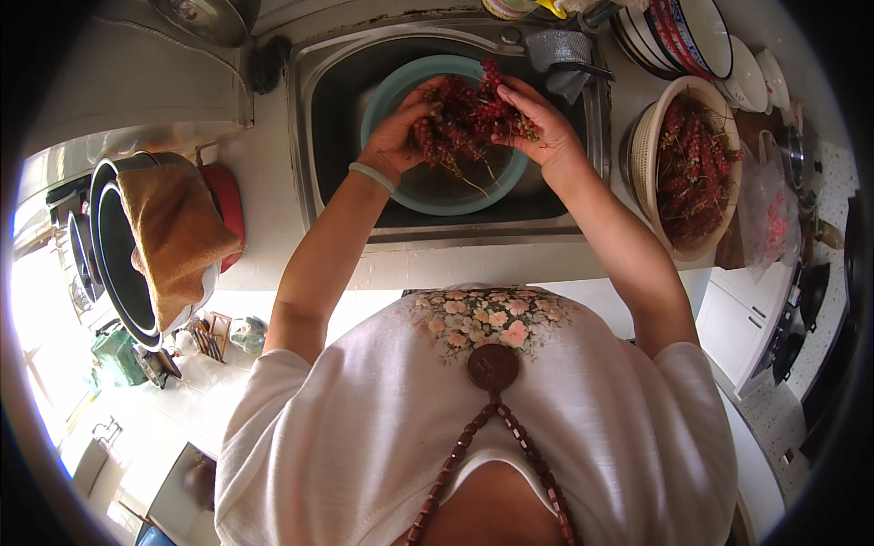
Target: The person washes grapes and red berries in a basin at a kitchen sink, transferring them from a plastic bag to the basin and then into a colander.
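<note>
Clusters of small red berries on thin stems are held up between both hands over a round teal basin, which sits in a metal sink. My left hand, with a pale bangle at the wrist, grips the clusters from the left side. My right hand holds their right end, thumb on top and fingers beneath. Some stems hang down over the basin. On the counter right of the sink, a cream plastic colander contains more red berry clusters.
Enamel basins and white bowls lean at the back right. A clear plastic bag lies beyond the colander. The faucet reaches in near the sink's right corner, by a grey cloth. At left stands a pot with a brown towel.
</note>
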The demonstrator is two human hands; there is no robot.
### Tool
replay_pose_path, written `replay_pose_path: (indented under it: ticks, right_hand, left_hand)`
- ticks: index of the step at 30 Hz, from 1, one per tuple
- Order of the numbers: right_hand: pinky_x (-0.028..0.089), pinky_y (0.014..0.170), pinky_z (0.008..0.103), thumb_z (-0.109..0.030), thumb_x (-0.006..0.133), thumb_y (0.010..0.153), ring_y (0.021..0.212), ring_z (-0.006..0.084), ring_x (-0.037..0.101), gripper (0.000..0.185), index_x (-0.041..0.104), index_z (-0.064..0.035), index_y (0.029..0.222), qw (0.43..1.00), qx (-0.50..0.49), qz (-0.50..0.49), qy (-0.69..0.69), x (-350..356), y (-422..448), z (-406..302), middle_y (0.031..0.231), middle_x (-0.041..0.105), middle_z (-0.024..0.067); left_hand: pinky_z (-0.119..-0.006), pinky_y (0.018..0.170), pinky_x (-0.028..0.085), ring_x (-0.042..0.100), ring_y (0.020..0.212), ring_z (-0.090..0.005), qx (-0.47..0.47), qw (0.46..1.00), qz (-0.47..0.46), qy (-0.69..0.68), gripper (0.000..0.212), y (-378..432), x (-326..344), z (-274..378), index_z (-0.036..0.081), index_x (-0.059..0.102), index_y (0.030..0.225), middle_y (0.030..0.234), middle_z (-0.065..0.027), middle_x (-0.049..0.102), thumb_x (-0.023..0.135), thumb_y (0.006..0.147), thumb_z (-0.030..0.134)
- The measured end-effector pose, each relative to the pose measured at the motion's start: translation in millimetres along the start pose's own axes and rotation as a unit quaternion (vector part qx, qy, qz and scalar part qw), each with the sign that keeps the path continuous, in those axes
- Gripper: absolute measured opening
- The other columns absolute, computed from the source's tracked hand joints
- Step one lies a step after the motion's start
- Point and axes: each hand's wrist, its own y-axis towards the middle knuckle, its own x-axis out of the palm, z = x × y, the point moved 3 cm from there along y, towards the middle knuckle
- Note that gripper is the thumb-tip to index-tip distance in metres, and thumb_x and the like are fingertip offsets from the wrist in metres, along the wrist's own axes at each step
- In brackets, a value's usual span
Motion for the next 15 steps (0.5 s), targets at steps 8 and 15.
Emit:
replay_pose_path:
  ticks: [8, 15]
  right_hand:
    - [0.051, 0.072, 0.0298, -0.027, 0.064, 0.084, 0.096, 0.0121, 0.060, 0.038, 0.057, -0.0162, 0.119, 0.999, 0.005, 0.041, -0.002, -15, -6, 10, 0.107, 0.063, -0.0018]
    - [0.052, 0.071, 0.0321, -0.027, 0.066, 0.083, 0.093, 0.0140, 0.061, 0.036, 0.059, -0.0164, 0.117, 0.997, -0.004, 0.063, 0.049, -24, -12, 23, 0.104, 0.064, -0.0020]
  left_hand:
    - [-0.026, 0.079, 0.048, 0.055, 0.092, -0.0152, 0.126, 0.947, 0.088, 0.284, 0.039, 2, -11, 11, 0.007, 0.054, 0.117, 0.102, -0.0066, 0.054, 0.052, 0.080, -0.004]
    - [-0.024, 0.064, 0.048, 0.057, 0.076, -0.0128, 0.177, 0.877, 0.117, 0.431, 0.037, -3, -27, 24, 0.006, 0.055, 0.116, 0.088, -0.0030, 0.054, 0.056, 0.080, -0.003]
